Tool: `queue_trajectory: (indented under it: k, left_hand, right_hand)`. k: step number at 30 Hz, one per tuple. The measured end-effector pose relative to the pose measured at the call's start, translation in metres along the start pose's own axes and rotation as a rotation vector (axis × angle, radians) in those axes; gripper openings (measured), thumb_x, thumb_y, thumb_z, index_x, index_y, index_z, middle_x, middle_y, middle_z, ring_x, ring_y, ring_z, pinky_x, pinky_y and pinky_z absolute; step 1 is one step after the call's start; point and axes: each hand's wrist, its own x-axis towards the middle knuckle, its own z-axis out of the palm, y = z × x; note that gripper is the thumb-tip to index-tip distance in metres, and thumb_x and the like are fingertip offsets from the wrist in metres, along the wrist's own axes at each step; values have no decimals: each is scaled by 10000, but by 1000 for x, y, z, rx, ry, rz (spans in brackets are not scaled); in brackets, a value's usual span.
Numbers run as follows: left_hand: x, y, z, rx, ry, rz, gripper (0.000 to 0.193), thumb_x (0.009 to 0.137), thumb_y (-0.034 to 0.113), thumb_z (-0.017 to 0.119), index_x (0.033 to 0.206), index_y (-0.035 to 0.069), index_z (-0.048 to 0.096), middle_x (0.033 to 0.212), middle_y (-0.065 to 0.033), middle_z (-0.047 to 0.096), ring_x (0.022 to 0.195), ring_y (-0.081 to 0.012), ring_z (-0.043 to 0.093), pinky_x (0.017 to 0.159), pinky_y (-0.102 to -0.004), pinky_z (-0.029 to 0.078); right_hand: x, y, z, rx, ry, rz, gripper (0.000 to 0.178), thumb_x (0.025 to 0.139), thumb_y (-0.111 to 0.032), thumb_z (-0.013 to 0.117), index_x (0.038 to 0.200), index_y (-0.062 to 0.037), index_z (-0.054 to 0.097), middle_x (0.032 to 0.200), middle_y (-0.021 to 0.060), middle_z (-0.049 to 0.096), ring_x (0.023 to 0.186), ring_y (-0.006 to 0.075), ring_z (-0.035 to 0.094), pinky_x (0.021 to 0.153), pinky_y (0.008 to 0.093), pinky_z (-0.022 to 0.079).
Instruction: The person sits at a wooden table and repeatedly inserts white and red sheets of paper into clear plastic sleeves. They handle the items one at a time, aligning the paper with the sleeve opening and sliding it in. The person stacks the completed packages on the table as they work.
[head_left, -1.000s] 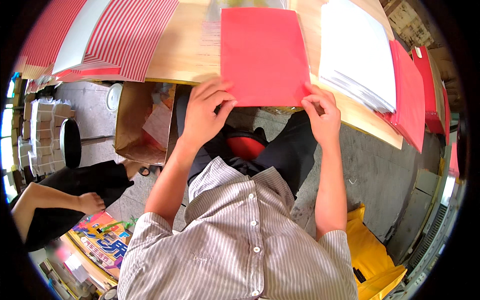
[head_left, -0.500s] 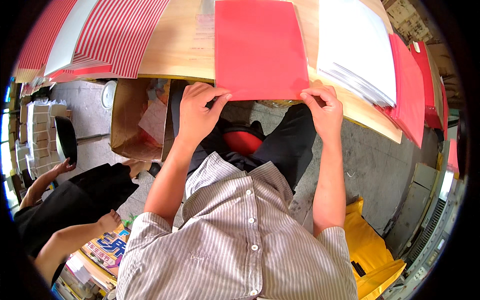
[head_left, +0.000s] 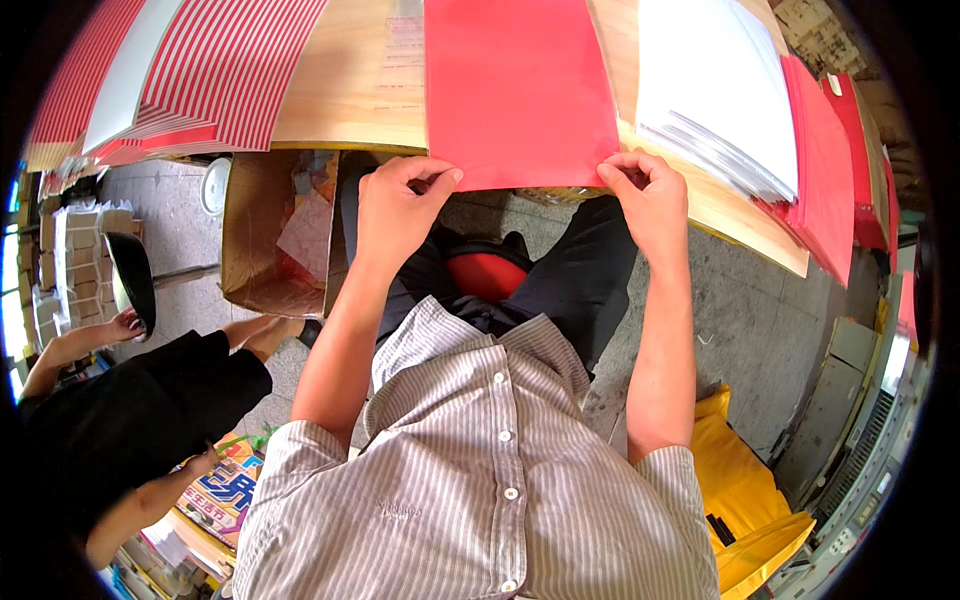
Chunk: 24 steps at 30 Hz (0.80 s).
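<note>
One held sheet (head_left: 520,100), one white stack (head_left: 715,90)

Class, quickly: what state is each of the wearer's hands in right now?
Left hand: closed, pinching the red sheet at its near left corner.
Right hand: closed, pinching its near right corner.

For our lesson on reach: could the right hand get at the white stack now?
Probably yes: nothing visible blocks the white stack from the right hand, though that hand holds the red sheet.

one head-worn fisheye camera looks steeply down over the wearer's striped shirt (head_left: 430,470), its top toward the bench (head_left: 345,100), near enough to show the left hand (head_left: 400,212) and right hand (head_left: 652,210) whole at the bench's near edge.
</note>
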Motion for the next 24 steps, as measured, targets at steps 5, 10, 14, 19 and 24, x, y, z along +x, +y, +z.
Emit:
queue_trajectory:
  k: [5,10,14,19,24]
  left_hand:
    - [2,5,0,-22,-29,-67,136,846,100,788,909,-17,763,772,-48,741,707,-82,659,681,-244,522]
    - [3,0,1,9,8,-34,162,838,130,787,892,-20,757,759,-90,753,672,-119,701,657,-253,532]
    - [2,3,1,0,-4,-76,148,841,105,796,881,-31,751,750,-43,730,688,-68,641,658,-235,509]
    - [5,-14,-1,-34,48,-69,177,832,145,800,866,-17,737,718,-78,730,635,-97,658,619,-257,512]
    - [6,-23,-7,-31,49,-82,204,848,168,791,875,-20,718,726,-64,715,649,-94,642,631,-257,508]
  right_hand:
    - [2,-8,1,1,9,54,150,856,-107,762,871,36,720,727,39,672,660,104,587,644,284,493]
    - [4,-13,0,-50,20,81,158,852,-114,769,865,35,716,726,41,675,659,104,584,644,281,493]
    - [4,-11,-1,-123,43,86,175,847,-139,778,867,24,719,731,62,682,671,131,611,659,297,502]
    - [6,-9,2,-223,98,129,202,841,-194,791,859,-7,716,772,86,713,711,182,666,692,343,520]
    - [7,-2,-1,-277,208,109,192,854,-193,781,891,-19,707,831,95,718,728,209,673,701,356,523]
